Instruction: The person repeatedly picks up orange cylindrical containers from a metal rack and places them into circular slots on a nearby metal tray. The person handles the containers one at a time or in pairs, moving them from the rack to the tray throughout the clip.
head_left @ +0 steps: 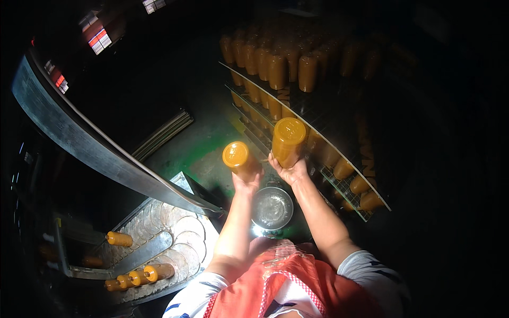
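My left hand (248, 183) is wrapped round an amber-orange bottle (239, 159), with the broad round end of it turned up toward me. Further right and a little farther off, my right hand (291, 171) grips a second amber-orange bottle (289, 139). This one also shows a wide round end with raised marks. Both are held in the air, apart from each other, in front of the rack. My fingers are partly hidden behind the bottles. Below and between my forearms sits a round metal disc or pan (272, 208).
At the far right, a tiered rack (339, 148) carries many standing bottles (277, 71). On the left, a curving conveyor of round overlapping plates (189, 228) bears several bottles (158, 272). A long metal panel (101, 143) arches above it. Flat slats (164, 133) lie beyond.
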